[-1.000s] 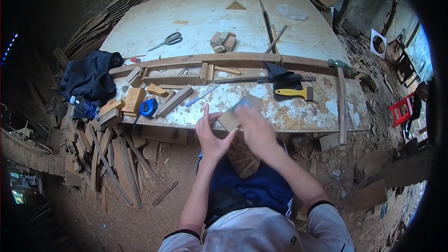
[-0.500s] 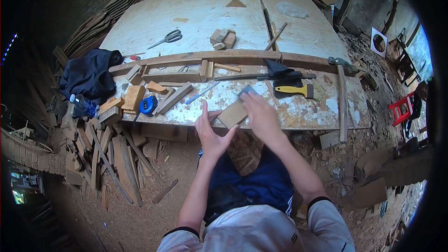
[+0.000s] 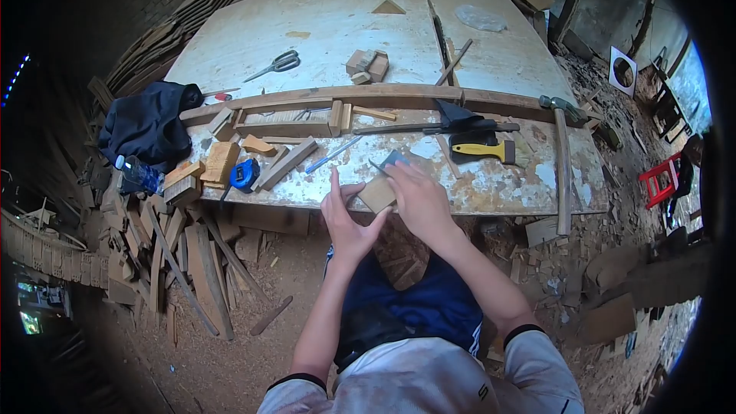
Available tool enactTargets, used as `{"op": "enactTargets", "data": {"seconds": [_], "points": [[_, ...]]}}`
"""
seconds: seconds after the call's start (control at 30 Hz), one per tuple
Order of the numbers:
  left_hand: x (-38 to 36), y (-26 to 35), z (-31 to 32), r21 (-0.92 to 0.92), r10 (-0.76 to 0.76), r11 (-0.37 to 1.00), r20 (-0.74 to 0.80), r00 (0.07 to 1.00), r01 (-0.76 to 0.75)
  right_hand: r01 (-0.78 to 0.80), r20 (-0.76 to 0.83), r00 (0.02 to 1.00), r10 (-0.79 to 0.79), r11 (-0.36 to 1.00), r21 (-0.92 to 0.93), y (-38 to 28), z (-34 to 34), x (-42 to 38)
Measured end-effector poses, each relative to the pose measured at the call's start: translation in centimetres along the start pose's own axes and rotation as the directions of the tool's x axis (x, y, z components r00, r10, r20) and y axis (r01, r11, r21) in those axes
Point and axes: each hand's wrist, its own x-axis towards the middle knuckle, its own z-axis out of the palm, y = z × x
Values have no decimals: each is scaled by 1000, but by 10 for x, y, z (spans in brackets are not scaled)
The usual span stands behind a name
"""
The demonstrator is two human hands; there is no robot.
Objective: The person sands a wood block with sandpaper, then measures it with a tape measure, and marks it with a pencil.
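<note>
A small flat wooden board [image 3: 376, 195] lies at the front edge of the workbench. My left hand [image 3: 349, 218] is at its left end, thumb and fingers spread around the near corner and holding it. Over the board's right side rests my right hand [image 3: 418, 198], its fingers pressing a dark blue-grey sheet [image 3: 395, 159], which looks like sandpaper, onto the wood. Part of the board is hidden under that hand. A blue pencil-like stick [image 3: 333, 155] lies just beyond my left hand.
Around the hands on the bench [image 3: 491, 198] are a blue tape measure [image 3: 244, 174], wood blocks [image 3: 221, 162], a yellow-handled tool [image 3: 481, 149], a hammer [image 3: 563, 161] and a long wooden beam [image 3: 399, 96]. Further back lie scissors [image 3: 274, 66]. A water bottle [image 3: 138, 174] is at the left edge.
My right hand has moved left and toward me along the board with the sheet, covering more of the wood. My left hand has hardly moved.
</note>
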Motion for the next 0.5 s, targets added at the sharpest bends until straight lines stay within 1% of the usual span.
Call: {"op": "enactTargets", "data": {"seconds": [0.03, 0.07, 0.1, 0.13, 0.17, 0.23, 0.27, 0.3, 0.33, 0.37, 0.4, 0.5], "points": [[1, 1, 0, 7, 8, 1000, -6, 1000, -8, 98, -22, 995, -98, 995, -19, -4, 4, -7], [-3, -8, 3, -39, -13, 999, 7, 1000, 13, 197, -50, 979, -199, 980, -37, -10, 12, -19], [-1, -8, 2, -31, -13, 999, 5, 1000, 13, 289, -76, 953, -293, 956, -54, -16, 18, -26], [-1, -6, 3, -23, -16, 1000, 5, 1000, 16, 323, -11, 946, -323, 946, 39, -13, 17, -29], [-2, -5, 2, -17, -19, 1000, 4, 1000, 19, 221, -21, 975, -220, 975, 26, -5, 13, -24], [-3, -2, 1, 14, 0, 1000, 0, 1000, 0, 13, -33, 999, -13, 1000, -6, 10, -1, -5], [-3, 0, 0, 15, -1, 1000, 5, 1000, 1, -8, -38, 999, 7, 1000, -30, 8, -1, -5], [0, -1, 0, 17, 4, 1000, 5, 1000, -4, 91, -14, 996, -91, 996, 3, 1, -1, -10], [-1, -6, 1, -27, -8, 1000, 17, 1000, 8, 184, 6, 983, -185, 982, 43, -12, 1, -25], [-4, -9, 1, -16, -5, 1000, 21, 1000, 5, 269, 24, 962, -272, 959, 88, -21, 2, -36], [-3, -10, 0, -6, 1, 1000, 21, 1000, -1, 303, 64, 946, -319, 935, 185, -17, 2, -39], [0, -2, -1, -3, -5, 1000, 9, 1000, 5, 97, 3, 995, -98, 991, 87, 13, -6, -17]]}}
